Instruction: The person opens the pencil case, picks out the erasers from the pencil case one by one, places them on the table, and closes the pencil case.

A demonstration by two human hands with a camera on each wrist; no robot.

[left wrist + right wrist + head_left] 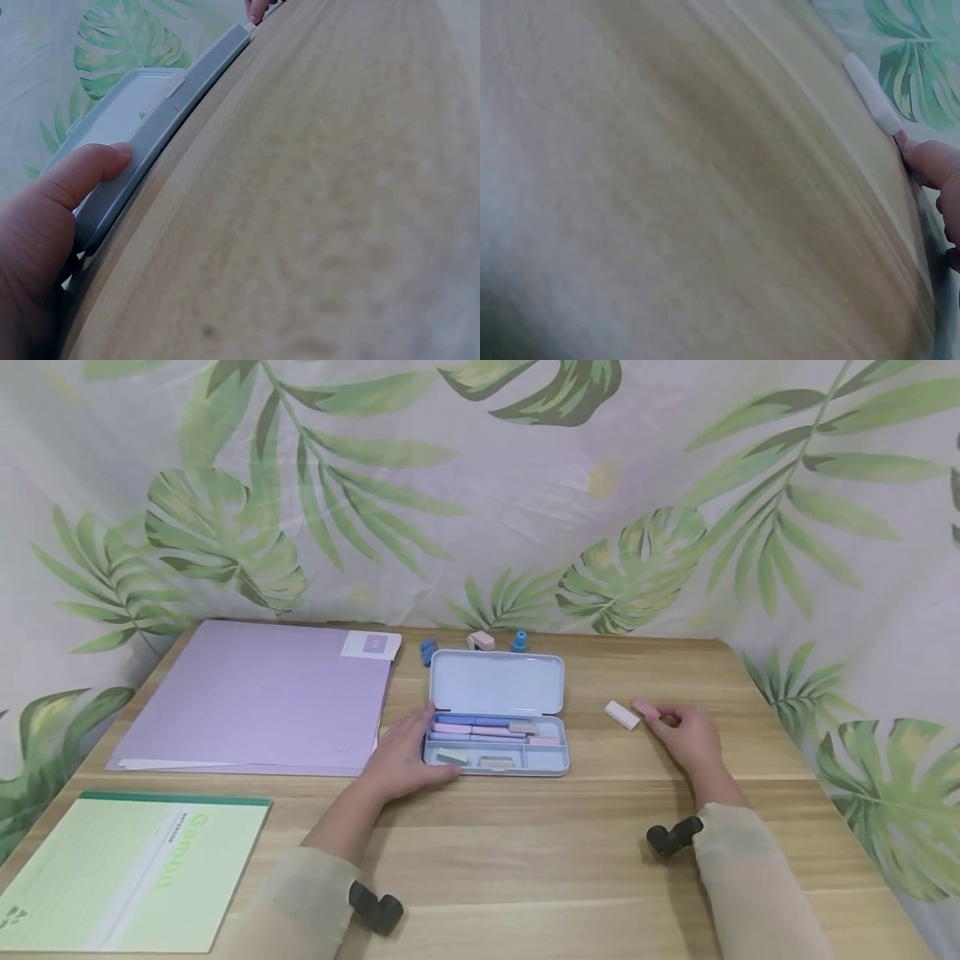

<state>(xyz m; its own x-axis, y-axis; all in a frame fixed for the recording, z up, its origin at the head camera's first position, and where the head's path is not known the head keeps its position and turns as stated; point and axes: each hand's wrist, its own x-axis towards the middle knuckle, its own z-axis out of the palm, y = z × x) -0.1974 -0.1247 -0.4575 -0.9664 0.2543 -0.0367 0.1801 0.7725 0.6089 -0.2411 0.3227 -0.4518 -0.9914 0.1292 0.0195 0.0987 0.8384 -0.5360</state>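
A light blue pencil case (496, 685) lies with its lid raised at the back. In its tray are several pens (468, 729) and small eraser-like blocks (497, 762). My left hand (403, 758) grips the case at its left end, the thumb (105, 161) over the front rim and the fingers along the side. To the right, my right hand (690, 739) pinches a small pink block (645, 708), probably an eraser, low at the tabletop. A white eraser (622, 715) lies just left of it. Fingers partly hide the pink block.
A purple folder (262, 693) lies left of the case, with a green notebook (142, 868) nearer the front. Behind the case stand a blue clip-like item (428, 652), a pink and white item (482, 641) and a small blue item (520, 642). Leaf-patterned cloth (510, 485) hangs behind the table.
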